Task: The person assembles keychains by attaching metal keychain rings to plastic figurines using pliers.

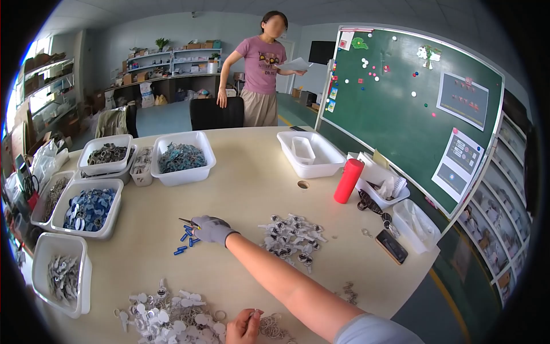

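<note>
My right hand (213, 229), in a grey glove, reaches out over the middle of the table. It is closed on pliers (185, 221) with a dark pointed tip and a bit of yellow at the handle. Just beside them lie several small blue cylinders (181, 250). At the bottom edge, my bare left hand (243, 328) pinches something small between thumb and finger, too small to make out. On its left spreads a pile of white tags with metal rings (169, 315); a heap of loose metal rings (274, 328) touches its right side.
Another pile of white tagged rings (292, 238) lies beyond my right forearm. White bins with blue pieces (89, 211), teal pieces (182, 158) and metal parts (63, 278) line the left. A red bottle (348, 181) and phone (392, 247) stand right. A person (260, 69) holds papers across the table.
</note>
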{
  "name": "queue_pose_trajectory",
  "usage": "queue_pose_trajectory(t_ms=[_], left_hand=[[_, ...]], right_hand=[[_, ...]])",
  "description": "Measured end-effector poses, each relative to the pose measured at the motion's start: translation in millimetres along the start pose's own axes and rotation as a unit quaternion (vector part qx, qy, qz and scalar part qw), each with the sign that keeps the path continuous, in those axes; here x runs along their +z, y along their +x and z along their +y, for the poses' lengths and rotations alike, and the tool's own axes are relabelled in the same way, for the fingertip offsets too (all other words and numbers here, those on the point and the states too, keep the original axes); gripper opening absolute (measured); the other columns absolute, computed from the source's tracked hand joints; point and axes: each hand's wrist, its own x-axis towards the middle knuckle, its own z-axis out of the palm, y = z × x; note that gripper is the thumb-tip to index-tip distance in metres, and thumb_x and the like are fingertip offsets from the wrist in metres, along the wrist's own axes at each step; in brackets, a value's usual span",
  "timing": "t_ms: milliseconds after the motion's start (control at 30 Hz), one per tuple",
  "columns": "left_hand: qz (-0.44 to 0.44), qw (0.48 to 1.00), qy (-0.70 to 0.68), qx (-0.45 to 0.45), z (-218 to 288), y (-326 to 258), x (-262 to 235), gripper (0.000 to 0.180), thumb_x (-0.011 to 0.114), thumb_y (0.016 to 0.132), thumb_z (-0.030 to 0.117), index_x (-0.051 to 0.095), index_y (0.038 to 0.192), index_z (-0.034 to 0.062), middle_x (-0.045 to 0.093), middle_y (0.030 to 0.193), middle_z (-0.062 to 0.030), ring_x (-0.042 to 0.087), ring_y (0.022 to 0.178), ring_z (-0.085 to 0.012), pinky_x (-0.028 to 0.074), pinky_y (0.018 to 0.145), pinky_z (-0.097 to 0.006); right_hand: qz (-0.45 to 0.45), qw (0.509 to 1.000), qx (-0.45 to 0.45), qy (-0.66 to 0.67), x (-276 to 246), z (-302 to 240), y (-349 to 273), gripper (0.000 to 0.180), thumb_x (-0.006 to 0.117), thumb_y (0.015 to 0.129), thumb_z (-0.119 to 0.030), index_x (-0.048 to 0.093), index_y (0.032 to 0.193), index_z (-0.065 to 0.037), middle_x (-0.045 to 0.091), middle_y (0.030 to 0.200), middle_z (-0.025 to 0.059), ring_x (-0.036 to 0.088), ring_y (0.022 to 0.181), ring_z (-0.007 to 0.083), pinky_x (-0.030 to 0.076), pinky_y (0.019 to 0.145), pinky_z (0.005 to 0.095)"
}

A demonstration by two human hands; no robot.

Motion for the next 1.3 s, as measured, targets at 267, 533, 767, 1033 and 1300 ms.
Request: queue_pose_trajectory(t_ms=[267, 533, 767, 1033, 1300], left_hand=[[-0.002, 1.000, -0.016, -0.007, -2.1, -1.1, -2.1, 0.025, 0.052, 0.096, 0.025, 0.062, 0.096, 0.0019, 0.046, 0.063, 0.0051, 0.039, 0.055, -0.0039, 0.032, 0.049, -0.021], [-0.011, 1.000, -0.017, -0.004, -7.8, 1.3, -1.2, 0.024, 0.052, 0.096, 0.024, 0.062, 0.098, 0.0018, 0.047, 0.064, 0.0047, 0.039, 0.055, -0.0039, 0.032, 0.049, -0.020], [-0.013, 0.998, -0.039, -0.039, -12.3, -3.2, -8.7, 0.019, 0.053, 0.095, 0.017, 0.062, 0.100, 0.0010, 0.054, 0.069, -0.0013, 0.048, 0.057, -0.0104, 0.040, 0.052, -0.024], [0.001, 0.992, 0.111, -0.054, 1.1, -0.3, -6.5, 0.021, 0.052, 0.095, 0.019, 0.061, 0.099, 0.0005, 0.048, 0.060, -0.0010, 0.043, 0.058, -0.0057, 0.038, 0.053, -0.023], [-0.020, 0.997, 0.076, -0.022, -9.9, 7.2, -4.8, 0.023, 0.049, 0.097, 0.021, 0.059, 0.098, -0.0007, 0.043, 0.060, 0.0035, 0.037, 0.057, -0.0049, 0.034, 0.051, -0.022]], right_hand=[[-0.013, 0.999, 0.015, 0.033, -5.4, -5.3, -7.1, 0.032, 0.053, 0.086, -0.036, 0.057, 0.109, -0.014, 0.062, 0.108, 0.0144, 0.059, 0.102, 0.0312, 0.045, 0.086, 0.0407], [-0.001, 0.999, 0.027, 0.045, -9.8, -1.6, -15.2, 0.034, 0.053, 0.085, -0.037, 0.057, 0.110, -0.015, 0.062, 0.109, 0.0146, 0.059, 0.103, 0.0303, 0.045, 0.085, 0.0398], [0.003, 0.998, 0.033, 0.056, 4.5, -4.0, -16.8, 0.036, 0.052, 0.084, -0.039, 0.056, 0.109, -0.013, 0.061, 0.110, 0.0157, 0.058, 0.104, 0.0315, 0.044, 0.086, 0.0408], [0.114, 0.969, -0.099, 0.195, 0.5, 31.0, -22.7, 0.018, 0.053, 0.084, -0.028, 0.060, 0.088, -0.011, 0.065, 0.084, 0.0095, 0.062, 0.078, 0.0236, 0.048, 0.072, 0.0360], [0.142, 0.976, -0.082, 0.142, -61.9, 25.5, -157.6, 0.022, 0.056, 0.084, -0.028, 0.060, 0.090, -0.007, 0.065, 0.081, 0.0080, 0.062, 0.077, 0.0224, 0.047, 0.072, 0.0361]])
